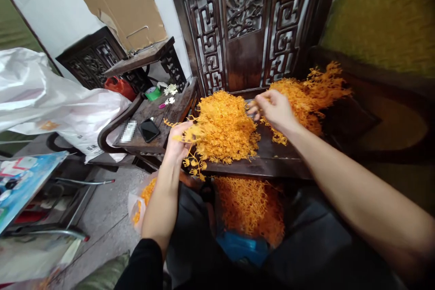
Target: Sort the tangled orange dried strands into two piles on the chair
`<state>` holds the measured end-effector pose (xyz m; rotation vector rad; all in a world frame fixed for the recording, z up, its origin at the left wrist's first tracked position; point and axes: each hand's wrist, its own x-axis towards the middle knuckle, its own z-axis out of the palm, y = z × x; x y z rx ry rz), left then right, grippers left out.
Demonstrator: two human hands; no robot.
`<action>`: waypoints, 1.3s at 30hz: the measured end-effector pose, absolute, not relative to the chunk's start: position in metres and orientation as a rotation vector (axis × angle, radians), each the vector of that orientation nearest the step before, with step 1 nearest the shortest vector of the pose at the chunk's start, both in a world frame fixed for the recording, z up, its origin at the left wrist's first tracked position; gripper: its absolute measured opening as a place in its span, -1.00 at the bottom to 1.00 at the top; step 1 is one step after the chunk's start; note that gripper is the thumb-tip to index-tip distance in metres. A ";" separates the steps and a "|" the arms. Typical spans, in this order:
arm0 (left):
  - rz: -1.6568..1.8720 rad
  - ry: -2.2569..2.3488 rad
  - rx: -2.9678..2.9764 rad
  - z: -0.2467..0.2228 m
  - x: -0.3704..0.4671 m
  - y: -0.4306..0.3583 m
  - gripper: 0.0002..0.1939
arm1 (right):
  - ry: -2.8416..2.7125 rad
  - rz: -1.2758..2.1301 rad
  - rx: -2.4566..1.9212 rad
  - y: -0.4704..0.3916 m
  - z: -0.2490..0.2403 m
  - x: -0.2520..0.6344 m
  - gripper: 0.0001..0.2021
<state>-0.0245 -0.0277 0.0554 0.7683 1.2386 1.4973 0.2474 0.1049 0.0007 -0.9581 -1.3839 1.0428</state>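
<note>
A big heap of small orange plastic-looking pieces (226, 127) lies on the dark wooden bench (272, 165). At its left edge my left hand (178, 140) is closed around an orange branching strand (195, 135), whose lower end hangs past the bench edge. My right hand (270, 108) is between this heap and a second orange pile (299, 99) on the right. Its fingers are pinched together, and what they hold, if anything, is too small to name.
A side table (144, 145) at the left bears a black phone (148, 130) and green tape (152, 93). White bags (68, 104) stand beyond it. Between my legs is more orange material (249, 204) above a blue bag (243, 247). A carved backrest (246, 61) rises behind.
</note>
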 end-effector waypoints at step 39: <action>1.614 1.135 0.689 0.050 -0.017 -0.014 -0.72 | -1.194 1.098 -1.188 0.113 0.008 0.257 -0.74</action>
